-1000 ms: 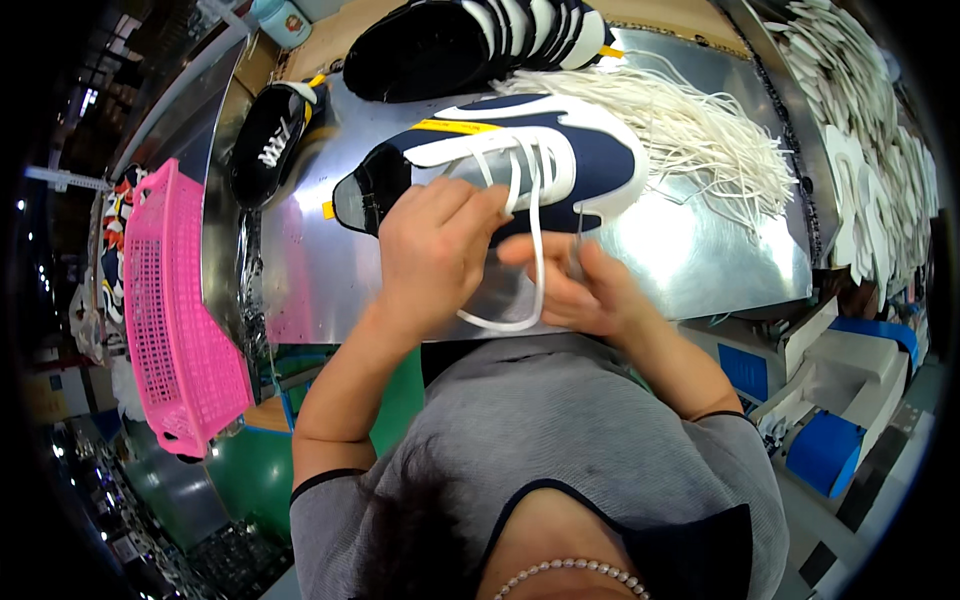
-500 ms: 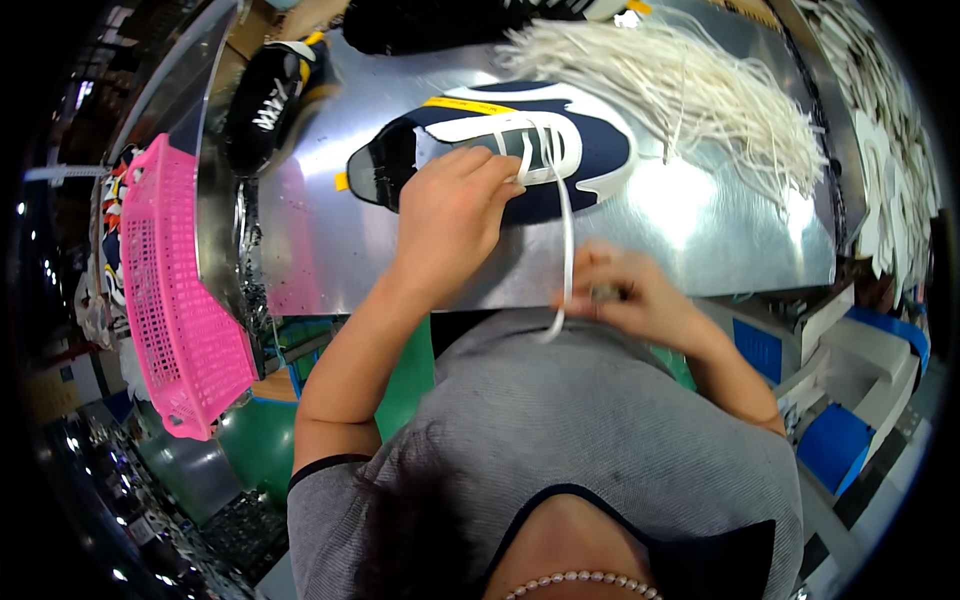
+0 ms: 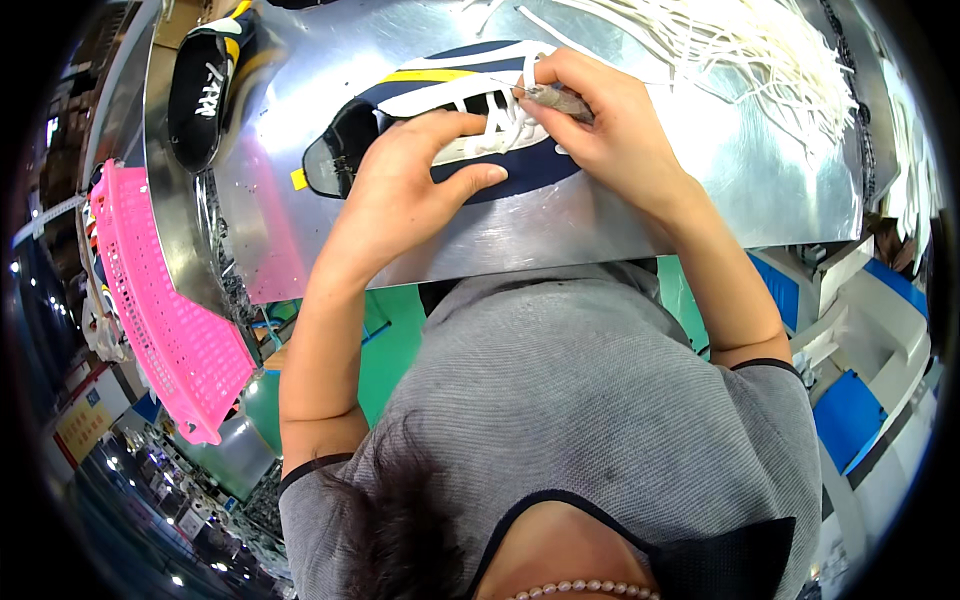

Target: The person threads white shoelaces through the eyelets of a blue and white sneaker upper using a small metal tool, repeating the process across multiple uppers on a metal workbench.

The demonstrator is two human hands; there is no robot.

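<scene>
A navy and white sneaker (image 3: 535,175) with a yellow stripe lies on its sole on the metal table, toe to the right. White lace (image 3: 511,128) crosses its front opening. My left hand (image 3: 405,180) grips the near side of the shoe, thumb on the outside and index finger over the lacing; its other fingers are mostly hidden. In my right hand (image 3: 625,135) is an awl-like tool (image 3: 565,102) with a grey wrapped handle. Its thin tip points left over the upper eyelets. A length of lace stands up by the right fingertips.
A heap of loose white laces (image 3: 745,60) lies at the back right of the metal table (image 3: 720,200). Another dark shoe (image 3: 200,105) sits at the far left. A pink plastic basket (image 3: 165,300) stands left of the table, and a grey and blue rack (image 3: 860,350) at the right.
My right hand has moved from near my body up to the lacing, with the tool. My left hand has loosened its pinch at the lace and spread its thumb. The whole view has shifted slightly.
</scene>
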